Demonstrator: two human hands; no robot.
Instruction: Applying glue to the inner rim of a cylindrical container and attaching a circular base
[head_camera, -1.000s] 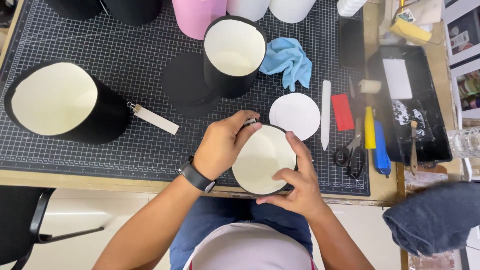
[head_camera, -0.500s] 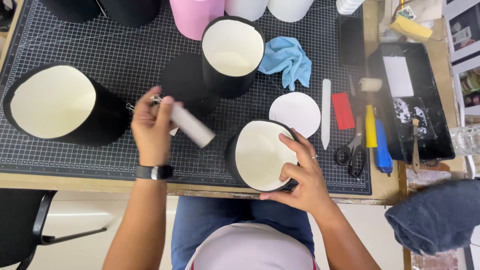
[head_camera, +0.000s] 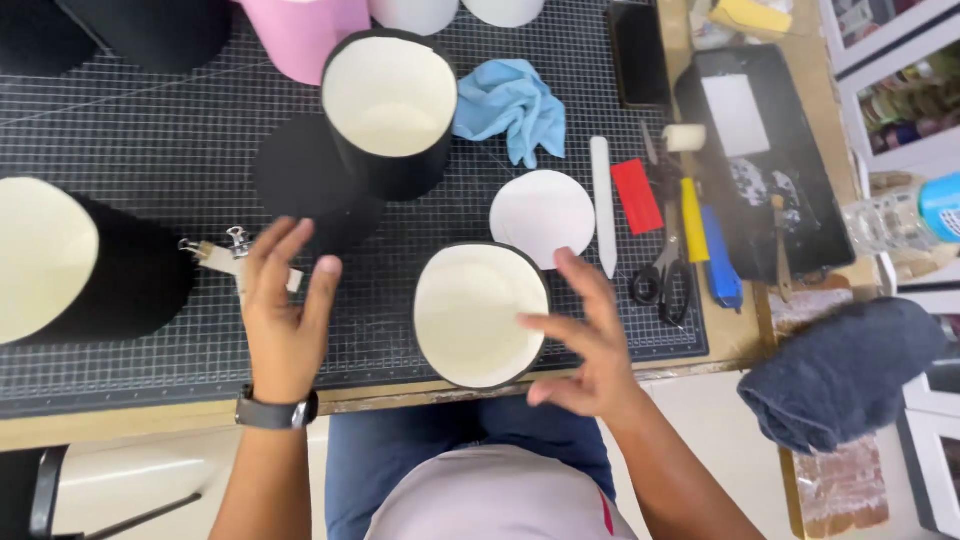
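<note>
Both hands are empty now: the left hand (head_camera: 285, 320), which gripped a pale roller half a second ago, hovers spread over the clipped strip (head_camera: 222, 257), and the right hand (head_camera: 590, 345) has let go of the small black box (head_camera: 480, 315) at the near table edge, so pressing looks finished. That box shows only cream lining; the taller black box (head_camera: 390, 105) beyond also looks empty

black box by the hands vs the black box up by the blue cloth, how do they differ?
The near round black box with cream lining sits at the mat's front edge, beside the right hand; the far round black box with cream lining stands further back, beside the crumpled blue cloth. The far box shows a taller black wall; the near box shows almost only rim. The far box adjoins a flat black disc; the near one does not. Both open upward.
</note>
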